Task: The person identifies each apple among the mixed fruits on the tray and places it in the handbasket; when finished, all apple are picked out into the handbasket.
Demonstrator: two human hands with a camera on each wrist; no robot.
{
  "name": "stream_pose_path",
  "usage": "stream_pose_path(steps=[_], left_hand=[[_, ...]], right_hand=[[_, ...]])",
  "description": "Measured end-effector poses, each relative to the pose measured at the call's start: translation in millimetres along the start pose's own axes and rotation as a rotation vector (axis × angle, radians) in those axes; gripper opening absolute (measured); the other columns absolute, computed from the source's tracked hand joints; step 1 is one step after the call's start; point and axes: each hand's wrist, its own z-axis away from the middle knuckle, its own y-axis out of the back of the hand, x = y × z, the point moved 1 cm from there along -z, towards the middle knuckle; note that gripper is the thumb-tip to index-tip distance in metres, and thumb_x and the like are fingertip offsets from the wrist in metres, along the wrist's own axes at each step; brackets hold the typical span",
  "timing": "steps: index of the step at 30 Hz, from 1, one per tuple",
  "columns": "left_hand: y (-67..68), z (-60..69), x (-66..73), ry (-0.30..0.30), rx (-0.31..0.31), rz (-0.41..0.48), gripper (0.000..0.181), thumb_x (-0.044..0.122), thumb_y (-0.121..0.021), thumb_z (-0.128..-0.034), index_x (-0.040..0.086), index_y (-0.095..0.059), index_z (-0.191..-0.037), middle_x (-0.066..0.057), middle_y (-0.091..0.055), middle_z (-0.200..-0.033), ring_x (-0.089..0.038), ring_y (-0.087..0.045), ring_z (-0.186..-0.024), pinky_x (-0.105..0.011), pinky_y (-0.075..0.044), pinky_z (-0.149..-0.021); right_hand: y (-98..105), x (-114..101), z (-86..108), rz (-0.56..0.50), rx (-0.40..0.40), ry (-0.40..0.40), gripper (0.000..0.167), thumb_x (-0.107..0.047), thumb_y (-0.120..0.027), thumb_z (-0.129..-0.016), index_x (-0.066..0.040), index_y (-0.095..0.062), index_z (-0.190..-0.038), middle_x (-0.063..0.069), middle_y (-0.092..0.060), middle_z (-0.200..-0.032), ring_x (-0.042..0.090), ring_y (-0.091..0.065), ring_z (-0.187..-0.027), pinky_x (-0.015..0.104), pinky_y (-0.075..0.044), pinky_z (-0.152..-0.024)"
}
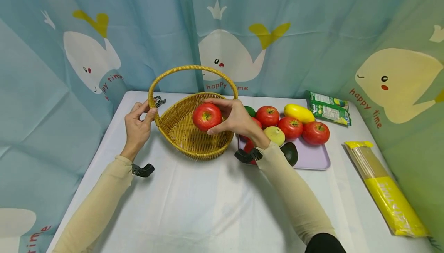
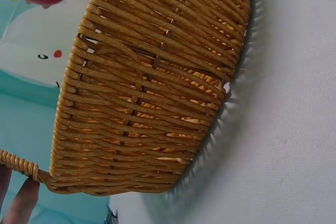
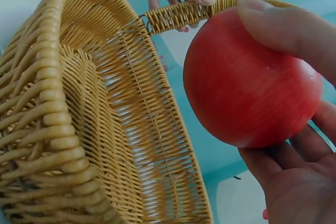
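A yellow-brown wicker basket (image 1: 187,145) with a tall arched handle stands on the white table; its visible inside holds nothing. My left hand (image 1: 137,128) grips the handle near its left base; in the left wrist view only the fingers (image 2: 22,203) show at the handle. Over the basket, my right hand (image 1: 239,120) holds a red apple (image 1: 207,117) between thumb and fingers. The right wrist view shows that apple (image 3: 252,80) in the hand (image 3: 302,182), with the basket (image 3: 110,129) beside it.
A lilac tray (image 1: 312,156) at the right bears several red apples (image 1: 315,133), a yellow fruit (image 1: 299,113), a pale green fruit (image 1: 274,135) and a dark avocado (image 1: 289,153). Green packets (image 1: 329,108) lie behind it, a yellow noodle package (image 1: 388,191) farther right. A small dark object (image 1: 159,101) lies behind the handle.
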Motion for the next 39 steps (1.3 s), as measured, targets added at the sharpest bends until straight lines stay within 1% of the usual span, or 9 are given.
stream_pose_path(steps=[4, 10, 13, 17, 20, 27, 30, 35, 39], left_hand=[[0.6, 0.2, -0.9, 0.005, -0.005, -0.007, 0.029, -0.003, -0.069, -0.1000, -0.008, -0.072, -0.129, 0.011, -0.059, -0.092, -0.007, -0.061, -0.091, -0.012, -0.061, -0.077], [2.0, 0.3, -2.1, -0.014, -0.005, -0.038, 0.029, -0.002, -0.069, -0.1004, -0.007, -0.072, -0.129, 0.012, -0.060, -0.092, -0.006, -0.062, -0.092, -0.012, -0.061, -0.078], [1.7, 0.2, -0.9, -0.015, -0.015, -0.035, 0.029, -0.002, -0.069, -0.1008, -0.008, -0.072, -0.128, 0.012, -0.059, -0.092, -0.007, -0.062, -0.092, -0.012, -0.061, -0.078], [1.7, 0.7, 0.1, -0.010, -0.023, -0.025, 0.029, -0.001, -0.068, -0.1010, -0.006, -0.073, -0.129, 0.010, -0.059, -0.092, -0.008, -0.061, -0.092, -0.014, -0.062, -0.079], [1.9, 0.9, -0.2, -0.003, -0.023, -0.026, 0.029, 0.000, -0.069, -0.1010, -0.004, -0.074, -0.129, 0.010, -0.060, -0.092, -0.008, -0.062, -0.093, -0.013, -0.062, -0.080], [0.9, -0.7, 2.0, -0.007, -0.021, -0.035, 0.029, -0.001, -0.069, -0.1005, -0.006, -0.073, -0.129, 0.011, -0.060, -0.092, -0.007, -0.062, -0.092, -0.012, -0.061, -0.078], [0.5, -0.8, 2.3, -0.008, -0.019, -0.033, 0.028, -0.001, -0.069, -0.1008, -0.005, -0.074, -0.128, 0.011, -0.059, -0.091, -0.006, -0.062, -0.091, -0.012, -0.061, -0.078], [0.9, -0.3, 1.9, -0.010, -0.015, -0.042, 0.029, 0.000, -0.069, -0.1008, -0.007, -0.073, -0.129, 0.011, -0.060, -0.091, -0.005, -0.062, -0.091, -0.012, -0.060, -0.078], [1.6, -0.7, 1.6, -0.009, -0.016, -0.055, 0.030, 0.000, -0.070, -0.1005, -0.007, -0.072, -0.130, 0.011, -0.061, -0.092, -0.005, -0.063, -0.091, -0.011, -0.060, -0.078]], right_hand=[[-3.8, 1.0, -5.8, 0.010, 0.001, -0.002, 0.082, 0.003, -0.097, -0.069, -0.009, -0.066, -0.144, 0.007, -0.068, -0.140, 0.025, -0.067, -0.124, 0.038, -0.060, -0.106], [-10.2, 1.4, -14.0, 0.050, 0.009, 0.005, 0.084, 0.000, -0.098, -0.068, -0.007, -0.065, -0.145, 0.007, -0.068, -0.139, 0.025, -0.068, -0.122, 0.037, -0.060, -0.106], [-12.8, 2.1, -18.4, 0.073, 0.015, -0.004, 0.084, -0.001, -0.099, -0.068, -0.007, -0.065, -0.145, 0.006, -0.068, -0.139, 0.023, -0.068, -0.122, 0.037, -0.060, -0.106], [-15.9, 2.8, -25.7, 0.095, 0.020, -0.022, 0.084, -0.002, -0.099, -0.069, -0.008, -0.065, -0.146, 0.004, -0.068, -0.139, 0.022, -0.068, -0.122, 0.037, -0.060, -0.107], [-18.0, 4.4, -31.7, 0.090, 0.030, -0.040, 0.084, -0.002, -0.099, -0.069, -0.009, -0.065, -0.146, 0.003, -0.068, -0.140, 0.022, -0.067, -0.123, 0.037, -0.059, -0.107], [-23.1, 12.0, -44.5, 0.037, 0.023, -0.050, 0.082, 0.002, -0.098, -0.067, -0.011, -0.069, -0.142, 0.006, -0.068, -0.140, 0.023, -0.067, -0.122, 0.036, -0.059, -0.107], [-25.1, 16.4, -48.8, 0.024, 0.020, -0.063, 0.082, 0.003, -0.098, -0.066, -0.013, -0.070, -0.141, 0.003, -0.068, -0.139, 0.022, -0.068, -0.121, 0.036, -0.060, -0.105], [-27.7, 24.2, -55.5, 0.020, 0.016, -0.091, 0.080, 0.001, -0.099, -0.066, -0.016, -0.071, -0.139, 0.001, -0.068, -0.139, 0.022, -0.067, -0.122, 0.036, -0.061, -0.105], [-29.2, 30.4, -60.3, 0.049, 0.027, -0.127, 0.078, -0.002, -0.101, -0.065, -0.018, -0.073, -0.137, 0.002, -0.069, -0.138, 0.022, -0.065, -0.123, 0.036, -0.060, -0.105]])
